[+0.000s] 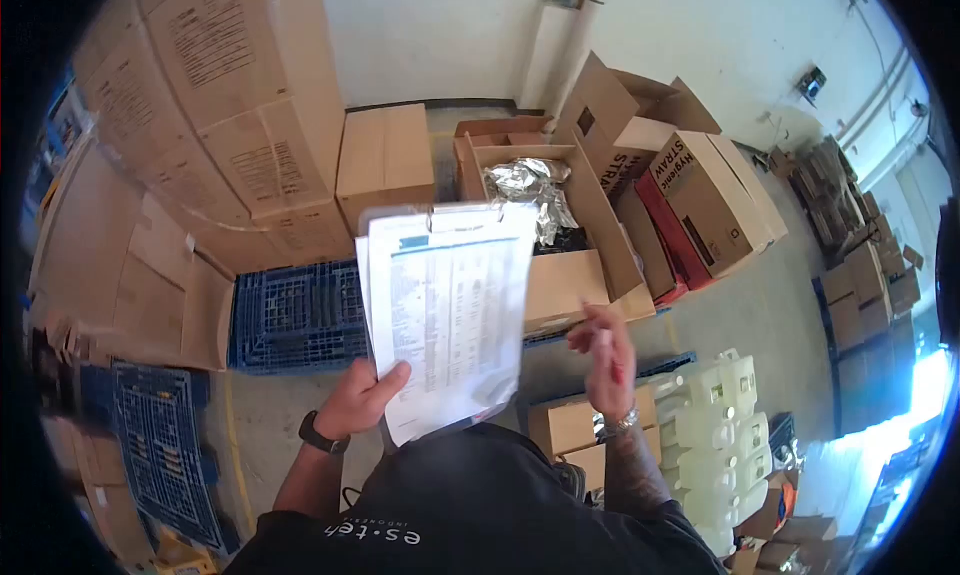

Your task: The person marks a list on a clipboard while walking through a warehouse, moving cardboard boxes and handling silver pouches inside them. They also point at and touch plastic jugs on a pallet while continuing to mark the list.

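Note:
My left hand (362,403), a dark watch on its wrist, grips a clipboard (432,222) by its left lower edge, the thumb lying on top. Printed sheets (455,315) with a table of rows and columns lie under the metal clip, one corner curling at the lower right. Off to the right of the sheets, my right hand (608,360) is raised with its fingers partly curled. A small red thing shows at its palm, and I cannot tell what it is. Beyond the clipboard stands an open carton (600,190) with crumpled silver foil packaging (530,180) inside.
Tall stacked cartons (225,85) rise at the left. Blue plastic pallets (300,315) lie on the floor. A carton marked Hygienic Straw (725,205) leans at the right. Pale jerrycans (715,405) stand near my right arm, beside smaller boxes (570,430). A white wall (430,35) closes the back.

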`<control>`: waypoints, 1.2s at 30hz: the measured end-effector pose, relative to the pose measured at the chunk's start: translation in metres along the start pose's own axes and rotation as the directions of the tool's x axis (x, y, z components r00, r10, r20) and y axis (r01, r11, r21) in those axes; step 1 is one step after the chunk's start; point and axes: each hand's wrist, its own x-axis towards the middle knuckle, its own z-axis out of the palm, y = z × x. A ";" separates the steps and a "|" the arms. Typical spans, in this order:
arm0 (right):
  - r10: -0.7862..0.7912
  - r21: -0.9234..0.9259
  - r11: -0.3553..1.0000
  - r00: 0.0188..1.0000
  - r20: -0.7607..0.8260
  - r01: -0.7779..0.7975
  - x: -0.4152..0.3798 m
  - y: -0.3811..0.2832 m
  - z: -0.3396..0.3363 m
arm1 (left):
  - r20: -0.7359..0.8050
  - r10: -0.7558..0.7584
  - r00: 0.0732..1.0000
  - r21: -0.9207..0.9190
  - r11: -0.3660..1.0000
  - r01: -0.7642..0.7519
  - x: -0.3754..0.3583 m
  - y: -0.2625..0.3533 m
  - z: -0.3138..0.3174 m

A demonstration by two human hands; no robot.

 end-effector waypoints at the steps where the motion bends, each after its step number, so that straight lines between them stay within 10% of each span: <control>1: -0.040 0.084 0.995 0.992 -0.116 0.050 0.004 -0.012 0.000 | 0.022 -0.003 1.000 0.001 1.000 0.003 0.016 0.003 -0.005; 9: -0.216 -0.100 0.976 0.798 -0.563 0.193 0.019 -0.069 0.032 | 0.326 0.152 0.933 -0.335 0.942 -0.036 0.132 0.031 -0.042; 19: -0.523 -0.167 0.827 0.627 -0.578 0.537 0.087 -0.104 0.104 | 0.612 0.277 0.741 -0.354 0.934 -0.056 0.202 0.048 -0.061; 24: -0.579 -0.453 0.805 0.677 -0.454 0.384 0.106 -0.131 0.108 | 0.723 0.321 0.612 -0.355 0.932 -0.069 0.213 0.054 -0.061; 36: -0.639 -0.507 0.765 0.571 -0.515 0.399 0.103 -0.143 0.105 | 0.767 0.350 0.538 -0.401 0.916 -0.025 0.203 0.059 -0.054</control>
